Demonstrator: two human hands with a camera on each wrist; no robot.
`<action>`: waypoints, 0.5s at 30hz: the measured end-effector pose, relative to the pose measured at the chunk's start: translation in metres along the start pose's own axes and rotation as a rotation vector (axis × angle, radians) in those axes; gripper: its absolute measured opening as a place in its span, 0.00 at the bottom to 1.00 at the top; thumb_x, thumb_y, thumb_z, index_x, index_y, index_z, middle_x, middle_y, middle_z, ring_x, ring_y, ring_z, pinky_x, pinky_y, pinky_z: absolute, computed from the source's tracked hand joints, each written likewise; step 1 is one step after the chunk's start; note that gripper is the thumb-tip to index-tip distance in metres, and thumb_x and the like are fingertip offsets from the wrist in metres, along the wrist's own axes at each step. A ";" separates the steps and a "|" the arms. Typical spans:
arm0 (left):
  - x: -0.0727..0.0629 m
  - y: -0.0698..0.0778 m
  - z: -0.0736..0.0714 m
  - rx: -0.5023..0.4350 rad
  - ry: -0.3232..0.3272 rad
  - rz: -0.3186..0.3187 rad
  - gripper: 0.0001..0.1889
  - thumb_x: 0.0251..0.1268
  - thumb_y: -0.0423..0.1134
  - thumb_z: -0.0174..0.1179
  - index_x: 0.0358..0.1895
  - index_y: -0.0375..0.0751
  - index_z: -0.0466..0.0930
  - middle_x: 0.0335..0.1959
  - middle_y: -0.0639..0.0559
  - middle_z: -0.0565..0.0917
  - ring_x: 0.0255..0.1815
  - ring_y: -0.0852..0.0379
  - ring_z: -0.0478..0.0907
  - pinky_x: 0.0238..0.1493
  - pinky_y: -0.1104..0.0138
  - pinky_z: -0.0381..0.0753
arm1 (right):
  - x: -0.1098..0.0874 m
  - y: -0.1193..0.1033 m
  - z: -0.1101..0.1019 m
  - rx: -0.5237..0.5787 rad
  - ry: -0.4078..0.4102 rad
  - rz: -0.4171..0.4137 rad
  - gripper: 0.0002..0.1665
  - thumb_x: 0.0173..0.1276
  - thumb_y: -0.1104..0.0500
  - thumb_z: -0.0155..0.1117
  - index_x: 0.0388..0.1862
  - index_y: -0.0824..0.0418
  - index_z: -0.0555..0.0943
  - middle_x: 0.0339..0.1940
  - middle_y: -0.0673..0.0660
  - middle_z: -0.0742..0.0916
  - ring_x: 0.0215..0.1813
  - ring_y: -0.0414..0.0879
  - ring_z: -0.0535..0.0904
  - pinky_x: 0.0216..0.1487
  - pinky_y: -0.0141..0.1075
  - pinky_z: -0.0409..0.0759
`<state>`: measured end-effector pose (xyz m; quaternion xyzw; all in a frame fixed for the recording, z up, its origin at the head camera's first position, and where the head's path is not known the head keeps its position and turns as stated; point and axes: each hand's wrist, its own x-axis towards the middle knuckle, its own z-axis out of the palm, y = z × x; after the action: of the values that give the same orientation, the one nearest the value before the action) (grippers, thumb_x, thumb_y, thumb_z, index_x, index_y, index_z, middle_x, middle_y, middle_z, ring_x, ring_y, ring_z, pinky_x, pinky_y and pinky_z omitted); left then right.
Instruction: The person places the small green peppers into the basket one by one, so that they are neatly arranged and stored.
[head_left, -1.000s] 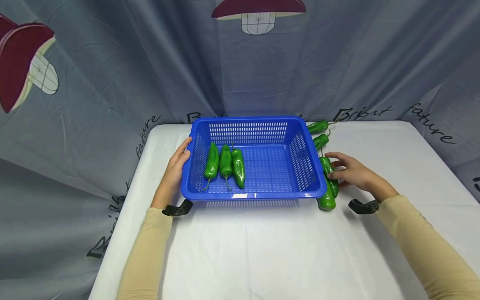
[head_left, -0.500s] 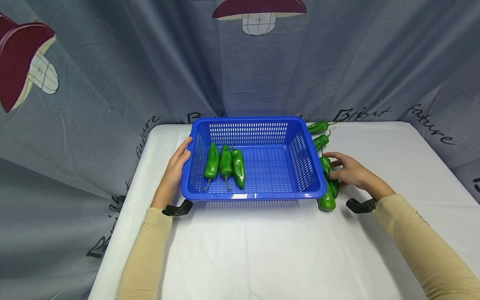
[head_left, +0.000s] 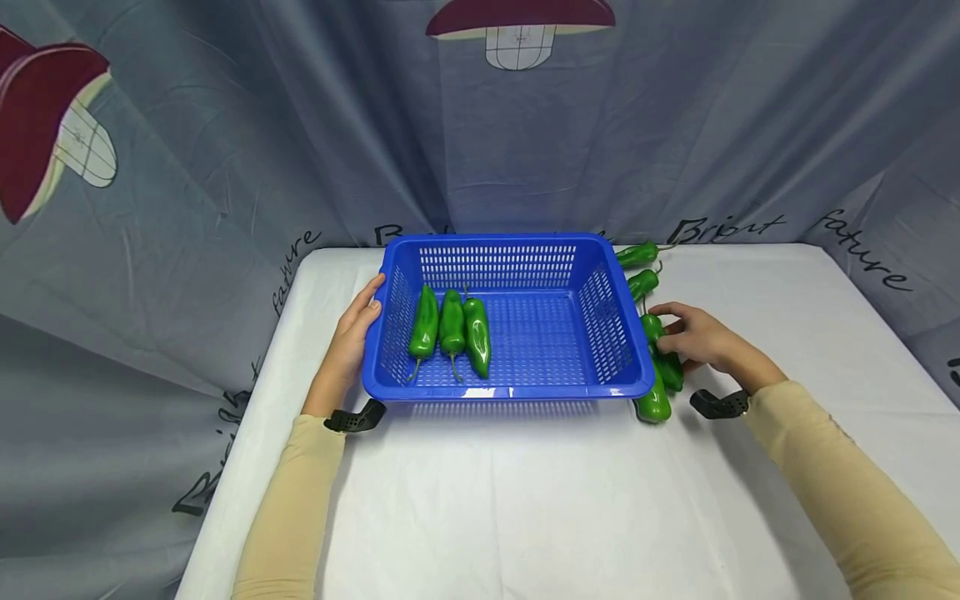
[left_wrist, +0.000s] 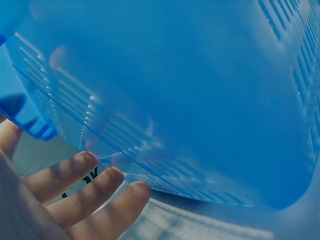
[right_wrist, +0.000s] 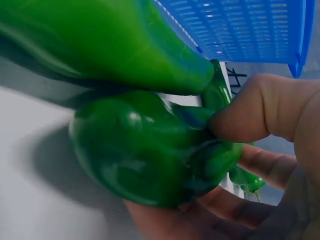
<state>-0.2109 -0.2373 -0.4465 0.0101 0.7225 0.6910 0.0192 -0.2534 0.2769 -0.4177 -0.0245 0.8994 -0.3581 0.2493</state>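
Observation:
A blue perforated basket (head_left: 510, 392) stands on the white table with three green chili peppers (head_left: 452, 325) lying side by side in its left part. My left hand (head_left: 348, 337) rests against its left rim; in the left wrist view the fingers (left_wrist: 112, 210) lie fairly straight by the outer wall. Right of the basket, my right hand (head_left: 697, 337) grips a green chili pepper (head_left: 670, 367), thumb on one side and fingers curled round the other, as the right wrist view shows. Another green chili pepper (head_left: 654, 404) lies close beside it, partly under the basket's rim.
Two more green peppers, a far one (head_left: 639, 253) and a nearer one (head_left: 642, 283), lie by the basket's back right corner, partly hidden by it. A grey printed curtain (head_left: 360, 125) hangs round the back and sides of the white table (head_left: 480, 500).
The right hand has moved slightly left and away from me, and the lower end of the gripped pepper has swung a little right. The left hand and basket have stayed put.

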 end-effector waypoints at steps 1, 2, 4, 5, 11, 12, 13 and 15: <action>0.000 0.000 0.000 -0.006 0.000 0.001 0.28 0.84 0.45 0.37 0.83 0.56 0.53 0.85 0.54 0.52 0.85 0.48 0.50 0.83 0.46 0.54 | 0.001 -0.001 -0.001 -0.005 -0.006 0.012 0.42 0.71 0.61 0.58 0.80 0.67 0.54 0.67 0.83 0.70 0.54 0.66 0.83 0.40 0.52 0.89; 0.000 0.000 0.000 -0.010 0.000 0.002 0.28 0.84 0.45 0.37 0.83 0.55 0.53 0.85 0.53 0.52 0.85 0.48 0.50 0.83 0.46 0.54 | 0.001 -0.002 -0.001 -0.008 -0.011 0.023 0.42 0.72 0.60 0.58 0.80 0.66 0.54 0.67 0.83 0.70 0.55 0.66 0.83 0.40 0.52 0.89; 0.001 0.000 0.000 -0.017 -0.002 0.003 0.28 0.84 0.44 0.37 0.83 0.54 0.53 0.85 0.53 0.52 0.85 0.48 0.50 0.83 0.46 0.54 | 0.003 -0.003 -0.002 -0.015 -0.019 0.040 0.42 0.72 0.59 0.58 0.80 0.66 0.54 0.68 0.83 0.69 0.55 0.66 0.83 0.40 0.52 0.89; 0.001 0.000 0.000 -0.022 -0.003 0.004 0.28 0.84 0.44 0.37 0.83 0.54 0.53 0.85 0.52 0.52 0.85 0.47 0.51 0.83 0.46 0.54 | 0.004 -0.003 -0.002 -0.020 -0.021 0.046 0.42 0.72 0.59 0.57 0.80 0.66 0.54 0.69 0.83 0.69 0.54 0.66 0.83 0.40 0.52 0.89; 0.000 0.001 0.000 -0.016 -0.002 0.003 0.28 0.84 0.44 0.37 0.83 0.54 0.53 0.85 0.52 0.52 0.85 0.47 0.50 0.83 0.46 0.54 | 0.005 -0.006 -0.003 -0.029 -0.024 0.058 0.42 0.71 0.59 0.58 0.80 0.66 0.54 0.68 0.83 0.70 0.51 0.62 0.85 0.40 0.51 0.89; 0.000 0.001 0.000 -0.012 -0.001 0.003 0.28 0.84 0.44 0.37 0.83 0.54 0.53 0.85 0.53 0.52 0.85 0.47 0.50 0.83 0.46 0.54 | 0.005 -0.006 -0.003 -0.029 -0.023 0.057 0.42 0.71 0.59 0.58 0.79 0.66 0.54 0.68 0.83 0.70 0.51 0.61 0.85 0.40 0.51 0.89; -0.001 0.002 0.000 -0.008 -0.001 0.003 0.28 0.84 0.44 0.37 0.83 0.55 0.53 0.85 0.53 0.52 0.85 0.47 0.50 0.83 0.46 0.53 | 0.005 -0.006 -0.003 -0.027 -0.023 0.054 0.42 0.71 0.59 0.59 0.79 0.66 0.54 0.68 0.83 0.70 0.51 0.62 0.85 0.39 0.51 0.89; -0.001 0.001 0.000 -0.009 -0.001 0.004 0.28 0.84 0.44 0.37 0.83 0.54 0.53 0.85 0.53 0.52 0.85 0.47 0.50 0.83 0.46 0.53 | 0.005 -0.005 -0.003 -0.023 -0.021 0.051 0.42 0.71 0.59 0.58 0.79 0.67 0.54 0.68 0.84 0.70 0.52 0.63 0.85 0.40 0.51 0.90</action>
<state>-0.2103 -0.2370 -0.4452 0.0116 0.7193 0.6944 0.0184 -0.2599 0.2742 -0.4146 -0.0085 0.9012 -0.3410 0.2676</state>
